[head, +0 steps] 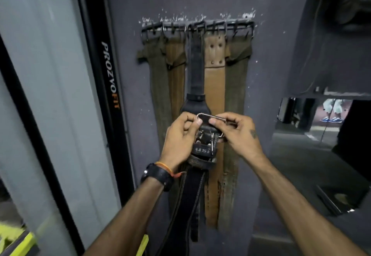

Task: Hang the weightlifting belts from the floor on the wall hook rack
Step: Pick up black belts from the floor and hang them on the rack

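The left forearm, with a black watch and an orange thread at the wrist, is raised from the lower middle of the frame toward the wall. The left hand is curled round the upper end of a black weightlifting belt, its thumb pressed on the left part of the metal buckle. The belt is held in front of the wall, below the wall hook rack, and its strap is seen hanging down between the forearms; its lower end is cut off by the frame edge. The right hand is brought in from the lower right, and the right side of the buckle is pinched between its thumb and bent fingers. On the rack, olive, brown, black and tan belts are hung side by side against the grey wall; their lower parts are partly hidden behind the hands and the held belt. The hooks are small and blurred, so which hook carries which belt cannot be told. Part of the buckle's prongs is covered by the fingers.
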Demonstrator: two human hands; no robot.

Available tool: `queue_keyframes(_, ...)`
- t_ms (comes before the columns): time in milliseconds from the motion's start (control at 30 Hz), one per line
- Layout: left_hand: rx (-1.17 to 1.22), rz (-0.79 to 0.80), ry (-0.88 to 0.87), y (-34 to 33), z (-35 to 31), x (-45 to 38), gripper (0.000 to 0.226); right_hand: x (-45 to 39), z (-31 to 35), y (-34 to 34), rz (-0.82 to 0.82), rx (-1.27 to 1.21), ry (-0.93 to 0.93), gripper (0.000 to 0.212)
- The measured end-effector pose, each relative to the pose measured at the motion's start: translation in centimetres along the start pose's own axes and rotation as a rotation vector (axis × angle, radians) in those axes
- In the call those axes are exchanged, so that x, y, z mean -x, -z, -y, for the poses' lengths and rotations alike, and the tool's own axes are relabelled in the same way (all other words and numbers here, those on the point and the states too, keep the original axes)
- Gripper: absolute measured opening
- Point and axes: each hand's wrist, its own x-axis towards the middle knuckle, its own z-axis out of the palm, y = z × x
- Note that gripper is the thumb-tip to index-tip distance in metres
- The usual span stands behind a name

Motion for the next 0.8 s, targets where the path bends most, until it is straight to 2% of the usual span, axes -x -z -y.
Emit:
queue_keyframes(133, -0.021, -0.111, -0.076, -1.7, -3.4, -6.0, 0.011, -5.4, 2.8, 2.7, -0.028, 0.018, 0.118, 0.002)
queue_keyframes(333, 0.052, -0.179, -0.107, -5.4, -5.5, -15.1, 0.018, -13.1, 4.4, 8.1, -0.022, 0.123, 0.26, 0.014)
queue_keyframes(567, 0.078, -0.239, -0.146, -10.2, -6.3, -27.4, 0.019, -25.8, 3.7, 11.9, -0.247, 0.172, 0.337, 0.01)
queue_keyframes(800, -0.078, -0.303, -0.183, -11.9, -7.0, -35.0, 0.021, -33.2, 2.4, 13.3, -0.336, 0.206, 0.326, 0.006)
